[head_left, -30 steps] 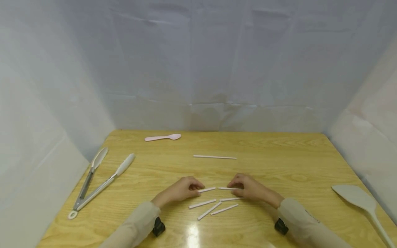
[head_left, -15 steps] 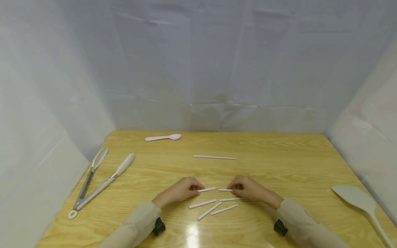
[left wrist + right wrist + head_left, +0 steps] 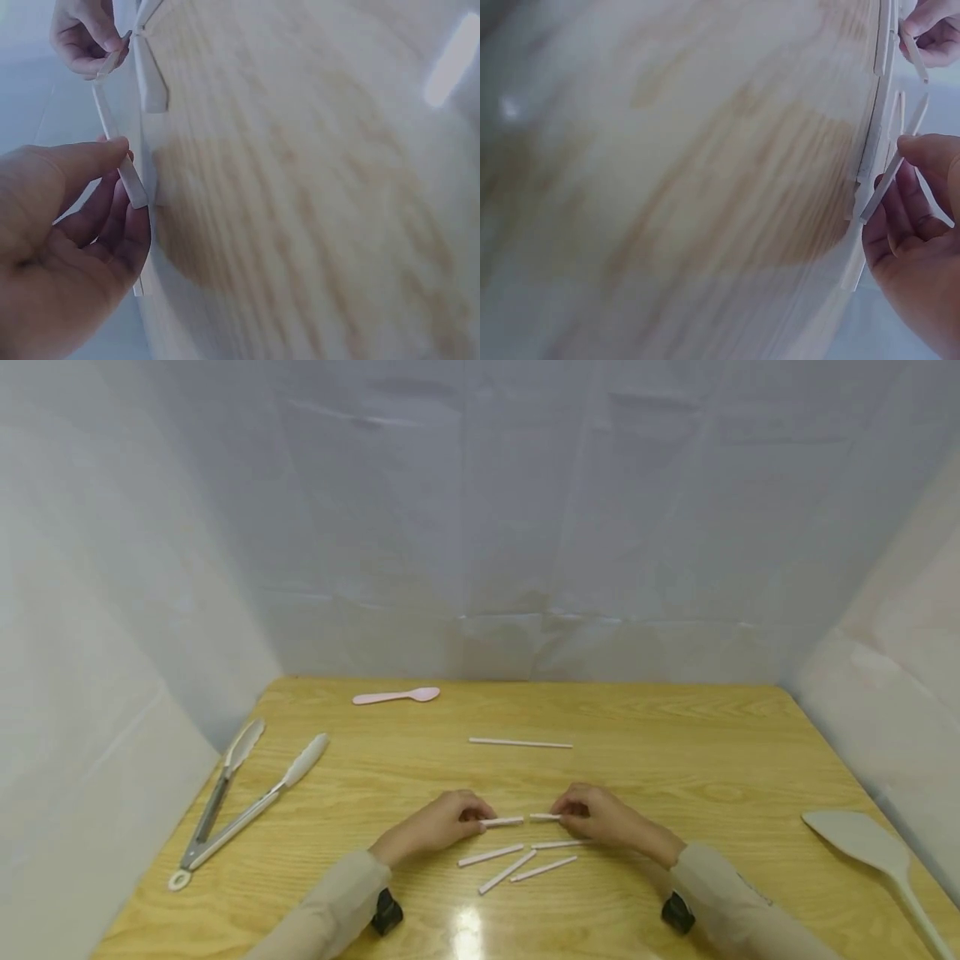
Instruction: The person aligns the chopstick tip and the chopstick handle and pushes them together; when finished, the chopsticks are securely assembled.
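My left hand [image 3: 441, 820] pinches a short, thin white stick [image 3: 506, 821] between thumb and fingers. Facing it, my right hand [image 3: 602, 815] pinches a second short white stick [image 3: 544, 817]. The inner ends of the two sticks point at each other with a small gap between them. In the left wrist view the thumb presses on the left stick [image 3: 107, 112] partway along, fingers behind it. The right wrist view has the right stick [image 3: 891, 174] held slantwise above the table. Several similar white sticks [image 3: 491, 855] lie on the table just below the hands.
A longer white stick [image 3: 521, 743] lies beyond the hands on the wooden table [image 3: 675, 735]. Farther back is a pink spoon [image 3: 397, 696]. Spread tongs [image 3: 240, 818] lie at the left, and a pale spatula [image 3: 862, 839] at the right. White sheeting surrounds the table's back and sides.
The right thumb and fingers have shifted on their stick, leaving less of it showing. The left stick has turned slightly more level. Both hands stay in nearly the same place.
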Available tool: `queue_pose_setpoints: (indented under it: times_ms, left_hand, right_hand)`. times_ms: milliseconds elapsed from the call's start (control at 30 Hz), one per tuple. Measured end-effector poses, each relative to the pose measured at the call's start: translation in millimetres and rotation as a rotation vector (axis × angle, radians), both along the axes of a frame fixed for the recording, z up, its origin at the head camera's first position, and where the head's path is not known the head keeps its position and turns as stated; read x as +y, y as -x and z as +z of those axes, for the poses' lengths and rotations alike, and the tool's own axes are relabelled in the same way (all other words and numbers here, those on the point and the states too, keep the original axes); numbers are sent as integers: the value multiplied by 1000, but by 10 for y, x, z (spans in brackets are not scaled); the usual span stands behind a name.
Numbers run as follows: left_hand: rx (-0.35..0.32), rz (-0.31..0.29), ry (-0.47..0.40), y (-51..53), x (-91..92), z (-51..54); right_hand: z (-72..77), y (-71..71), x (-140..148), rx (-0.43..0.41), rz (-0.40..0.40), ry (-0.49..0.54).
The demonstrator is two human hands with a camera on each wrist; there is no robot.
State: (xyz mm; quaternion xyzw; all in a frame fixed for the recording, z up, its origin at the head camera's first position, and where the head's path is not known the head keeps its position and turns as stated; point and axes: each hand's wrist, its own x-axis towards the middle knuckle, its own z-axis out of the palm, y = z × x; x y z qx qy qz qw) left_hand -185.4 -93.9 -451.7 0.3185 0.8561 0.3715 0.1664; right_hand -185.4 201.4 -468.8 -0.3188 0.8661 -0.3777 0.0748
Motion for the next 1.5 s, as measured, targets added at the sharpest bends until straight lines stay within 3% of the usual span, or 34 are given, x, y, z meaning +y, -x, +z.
queue_pose_setpoints:
  times_ms: [200,667,1067,1500]
  left_hand:
    - [-26,41,-29,19,-7,12]
    - [8,18,-53,86,31,42]
    - [-10,29,-75,81,25,35]
    - [1,35,-34,62,19,82]
  right_hand:
    - [32,-18,-37,-8,-15,42]
    - [108,36,-115,56,-4,78]
    - [109,14,-102,45,6,52]
    - [146,17,-82,39,-49,21]
